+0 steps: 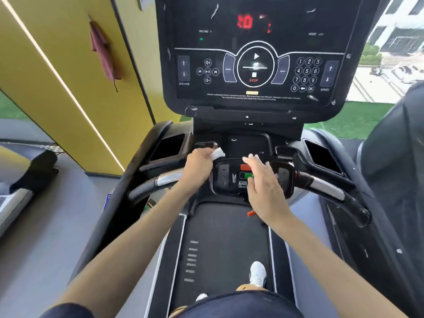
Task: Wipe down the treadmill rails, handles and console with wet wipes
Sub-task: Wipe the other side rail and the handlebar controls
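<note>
I stand on the treadmill belt, facing its black console with a lit red display. My left hand grips a folded white wet wipe at the upper left corner of the small lower control panel. My right hand hovers over the right part of that panel with straight fingers and holds nothing. The left handle and the right handle stick out to either side, each with a silver section.
Black cup holders flank the panel. An orange safety clip hangs below my right hand. A yellow wall with a hanging red cloth stands on the left. Another machine is at the right.
</note>
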The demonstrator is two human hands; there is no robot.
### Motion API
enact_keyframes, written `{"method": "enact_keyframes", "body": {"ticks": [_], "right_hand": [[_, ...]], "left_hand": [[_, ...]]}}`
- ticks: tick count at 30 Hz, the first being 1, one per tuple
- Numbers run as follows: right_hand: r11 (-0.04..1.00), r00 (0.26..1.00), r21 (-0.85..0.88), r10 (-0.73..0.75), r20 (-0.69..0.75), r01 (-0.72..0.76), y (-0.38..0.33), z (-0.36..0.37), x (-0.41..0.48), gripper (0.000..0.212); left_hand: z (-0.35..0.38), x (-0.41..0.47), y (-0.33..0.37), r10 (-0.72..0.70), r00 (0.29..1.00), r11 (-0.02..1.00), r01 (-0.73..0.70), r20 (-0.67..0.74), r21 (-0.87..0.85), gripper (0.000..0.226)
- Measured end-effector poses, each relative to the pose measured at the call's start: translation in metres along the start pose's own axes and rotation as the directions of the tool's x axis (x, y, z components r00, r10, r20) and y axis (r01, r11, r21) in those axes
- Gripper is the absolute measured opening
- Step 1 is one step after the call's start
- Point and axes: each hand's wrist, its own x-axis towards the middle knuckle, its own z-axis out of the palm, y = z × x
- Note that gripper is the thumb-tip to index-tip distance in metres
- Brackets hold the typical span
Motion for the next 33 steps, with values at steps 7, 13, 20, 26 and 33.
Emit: {"method": "enact_keyframes", "body": {"ticks": [7, 13, 20, 26, 33], "right_hand": [[1.000, 1.000, -0.003, 0.011, -0.020, -0.011, -0.012, 0.015, -0.008, 0.053], [1.000, 0.999, 0.000, 0.028, -0.031, -0.028, -0.015, 0.031, -0.025, 0.060], [0.999, 0.998, 0.016, 0.043, -0.035, -0.042, -0.019, 0.042, -0.034, 0.061], [0.999, 0.996, -0.040, 0.024, -0.081, -0.028, -0.024, 0.051, -0.039, 0.060], [0.997, 0.997, -0.046, 0.053, -0.058, -0.056, -0.027, 0.058, -0.050, 0.058]], "left_hand": [[0.020, -0.033, -0.008, -0.076, 0.976, 0.997, 0.077, -0.205, -0.002, 0.029], [0.032, -0.047, -0.012, -0.122, 0.952, 0.985, 0.082, -0.281, -0.149, 0.027], [0.042, -0.057, -0.040, -0.087, 0.943, 0.977, 0.018, -0.322, -0.212, 0.039], [0.050, -0.071, -0.057, -0.106, 0.948, 0.964, 0.025, -0.300, -0.263, 0.024], [0.030, -0.072, -0.069, -0.095, 0.990, 0.957, 0.063, -0.102, -0.282, 0.030]]}}
